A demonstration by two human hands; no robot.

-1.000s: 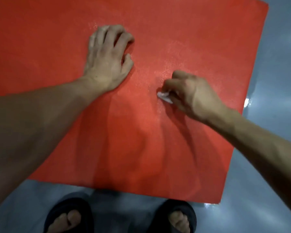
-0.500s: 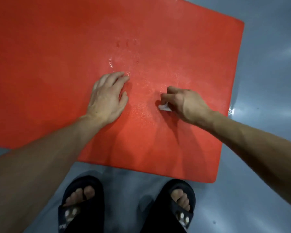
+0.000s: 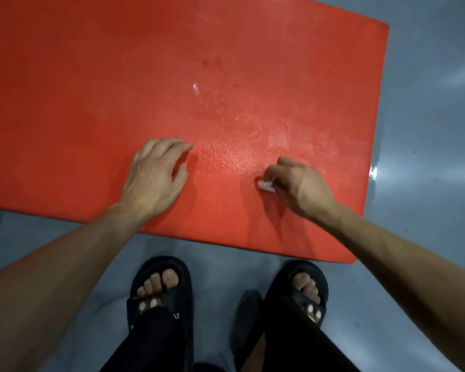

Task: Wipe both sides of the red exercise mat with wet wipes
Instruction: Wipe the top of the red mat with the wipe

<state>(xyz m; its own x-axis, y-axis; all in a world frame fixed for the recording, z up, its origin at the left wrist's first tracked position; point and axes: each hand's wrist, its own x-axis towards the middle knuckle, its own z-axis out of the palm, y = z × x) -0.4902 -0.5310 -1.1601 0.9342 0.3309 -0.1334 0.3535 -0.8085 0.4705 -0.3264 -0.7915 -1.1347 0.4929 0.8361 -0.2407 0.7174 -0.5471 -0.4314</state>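
Under the curled fingers of the right hand (image 3: 302, 186) most of a white wet wipe (image 3: 265, 185) is hidden; only a small crumpled end is seen, pinched against the red mat (image 3: 91, 103). How far the mat runs cannot be told, since it is cut off at the left and top edges. Its surface is finely pebbled foam with rounded corners, and a wet sheen with droplets is seen ahead of the hands. The left hand (image 3: 156, 178) is laid on the mat, fingers slightly bent and loosely together. The mat is spread flat on a glossy grey floor (image 3: 427, 130). Black slippers (image 3: 172, 304) and dark trouser legs are seen just before its near edge.
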